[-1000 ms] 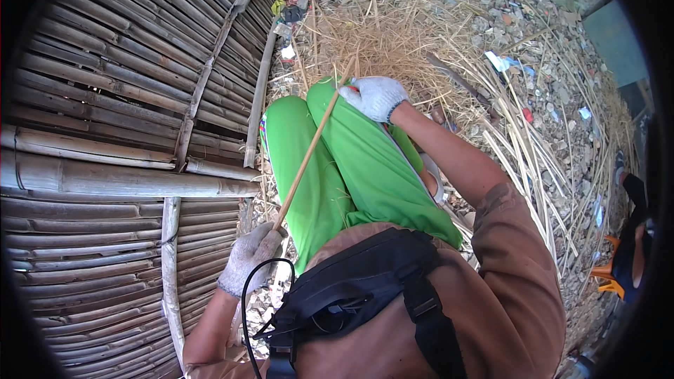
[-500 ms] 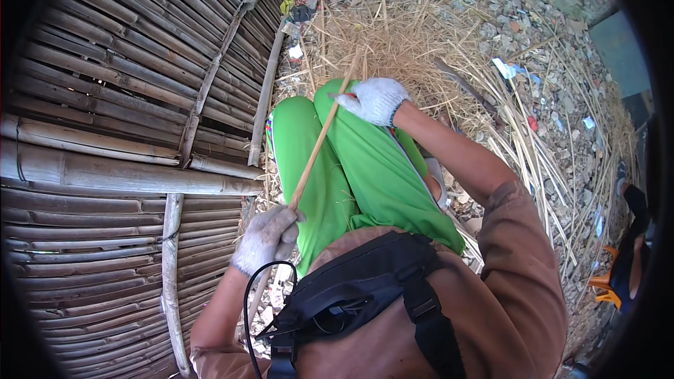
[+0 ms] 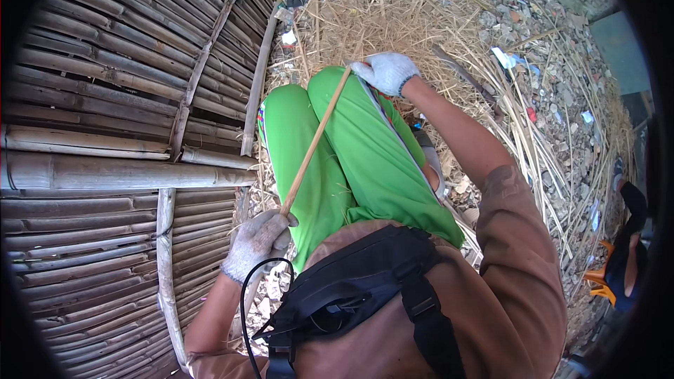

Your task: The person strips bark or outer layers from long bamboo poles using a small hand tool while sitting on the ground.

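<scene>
A long, thin tan stick (image 3: 316,144) slants across my lap, from lower left up to the far right. My left hand (image 3: 258,240), in a whitish, soiled knit glove, is wrapped round the near end. At the far end, past my knees, my right hand (image 3: 390,72) in a cleaner white knit glove has its fingers drawn together, pinching the stick near its tip. Exactly how those fingertips grip is hard to make out. Green trousers (image 3: 379,151) cover my bent legs beneath the stick.
A bamboo slat wall (image 3: 105,98) stands close on my left. Dry straw (image 3: 393,28) and rubble with litter cover the ground ahead. Loose stalks (image 3: 526,144) and a dark branch (image 3: 467,77) lie to the right. Another person's leg (image 3: 632,217) shows at the right edge.
My right hand has slid along the stick, away from me and to the right, from above the knee to its far end. My left hand keeps its hold, shifting slightly left and down.
</scene>
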A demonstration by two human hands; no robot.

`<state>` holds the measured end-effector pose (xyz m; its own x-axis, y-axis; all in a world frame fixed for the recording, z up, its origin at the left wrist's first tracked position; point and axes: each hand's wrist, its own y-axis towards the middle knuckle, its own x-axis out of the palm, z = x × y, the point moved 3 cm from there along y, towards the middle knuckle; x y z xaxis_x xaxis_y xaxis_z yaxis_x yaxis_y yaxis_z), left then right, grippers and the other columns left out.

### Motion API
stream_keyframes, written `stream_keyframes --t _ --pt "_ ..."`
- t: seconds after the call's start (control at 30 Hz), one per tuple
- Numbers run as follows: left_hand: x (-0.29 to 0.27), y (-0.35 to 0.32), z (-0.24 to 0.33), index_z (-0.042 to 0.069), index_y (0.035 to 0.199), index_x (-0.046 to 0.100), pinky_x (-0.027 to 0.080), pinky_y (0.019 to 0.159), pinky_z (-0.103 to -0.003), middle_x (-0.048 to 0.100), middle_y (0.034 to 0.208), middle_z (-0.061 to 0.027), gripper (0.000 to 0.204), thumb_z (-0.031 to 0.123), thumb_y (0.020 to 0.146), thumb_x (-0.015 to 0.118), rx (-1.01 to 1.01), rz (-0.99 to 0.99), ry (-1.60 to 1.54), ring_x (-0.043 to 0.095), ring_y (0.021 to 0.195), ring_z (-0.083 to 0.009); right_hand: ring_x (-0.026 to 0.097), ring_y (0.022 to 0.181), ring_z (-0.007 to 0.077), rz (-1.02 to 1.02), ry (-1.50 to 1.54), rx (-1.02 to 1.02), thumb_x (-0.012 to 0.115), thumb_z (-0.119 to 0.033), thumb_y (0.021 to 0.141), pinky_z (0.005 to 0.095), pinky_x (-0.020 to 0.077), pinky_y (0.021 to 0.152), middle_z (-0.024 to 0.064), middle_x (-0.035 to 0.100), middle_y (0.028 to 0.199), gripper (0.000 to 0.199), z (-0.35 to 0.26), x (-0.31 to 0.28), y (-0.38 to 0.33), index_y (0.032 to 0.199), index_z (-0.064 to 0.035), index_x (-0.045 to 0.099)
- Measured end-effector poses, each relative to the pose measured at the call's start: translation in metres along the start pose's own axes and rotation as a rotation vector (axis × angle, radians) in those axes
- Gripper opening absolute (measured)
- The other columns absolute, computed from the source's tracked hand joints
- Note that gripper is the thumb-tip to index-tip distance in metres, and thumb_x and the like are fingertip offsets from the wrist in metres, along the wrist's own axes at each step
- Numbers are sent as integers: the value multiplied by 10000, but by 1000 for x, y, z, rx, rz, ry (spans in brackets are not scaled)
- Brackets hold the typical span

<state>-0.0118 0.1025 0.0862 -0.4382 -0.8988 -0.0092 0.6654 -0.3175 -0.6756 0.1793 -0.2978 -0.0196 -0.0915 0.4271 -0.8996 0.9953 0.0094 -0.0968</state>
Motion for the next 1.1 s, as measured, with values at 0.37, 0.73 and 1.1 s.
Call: stream_keyframes --t 0.37,0.73,1.1 --pt "-5 11 -14 -4 1190 648 286 450 -264 421 691 56 288 261 1164 537 -68 -142 -278 359 507 -65 744 1136 459 -113 7 -82 365 -729 1087 562 571 1024 260 784 1196 774 -21 -1 -8 1232 -125 826" --pt "-4 16 -8 -9 1177 637 284 445 -270 431 709 41 262 237 1160 547 -69 -173 -307 370 501 -66 756 1123 450 -80 -107 -34 358 -742 1083 574 584 995 239 798 1186 797 9 -4 20 1207 -108 824" --pt "-5 28 -5 -11 1181 693 356 478 -275 500 695 31 350 313 1163 561 46 -100 78 445 521 -66 750 1105 454 -16 -53 33 327 -794 1071 587 573 977 263 786 1170 873 33 -11 24 1163 -79 821"
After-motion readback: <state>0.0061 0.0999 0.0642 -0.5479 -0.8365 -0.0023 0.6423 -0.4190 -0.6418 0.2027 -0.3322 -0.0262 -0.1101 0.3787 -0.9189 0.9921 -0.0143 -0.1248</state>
